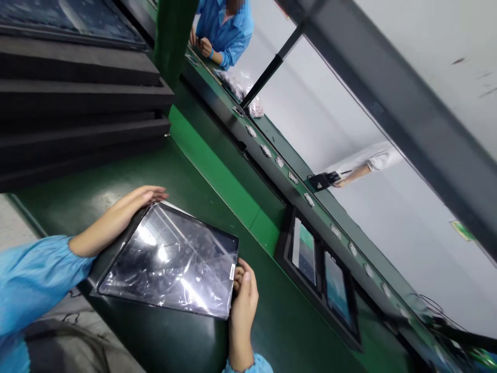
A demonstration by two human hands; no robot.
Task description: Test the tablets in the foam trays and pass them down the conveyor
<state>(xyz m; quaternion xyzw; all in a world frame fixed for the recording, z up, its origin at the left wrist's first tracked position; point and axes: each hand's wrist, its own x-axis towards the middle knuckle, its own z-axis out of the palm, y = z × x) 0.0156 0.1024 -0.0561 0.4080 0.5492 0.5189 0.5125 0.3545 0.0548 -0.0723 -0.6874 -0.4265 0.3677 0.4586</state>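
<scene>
A dark, tablet-sized screen panel [174, 259] with glossy, wrinkled clear film lies tilted in front of me, over the green bench. It has a black border and a small white label at its right edge; a pale edge shows beneath its top side. My left hand [130, 215] rests along the panel's upper left edge, its fingers stretched out past the corner. At the right edge, below the label, my right hand [244, 298] has its fingers curled against the panel. Whether these fingers reach underneath is hidden.
Stacked black foam trays [81, 98] stand at upper left, a film-covered panel on top. A black two-pocket tray [320, 280] holds screens at right. Small parts [279, 161] line the conveyor. One co-worker in blue [229, 36] sits beyond; another person's arm [357, 173] reaches a black device.
</scene>
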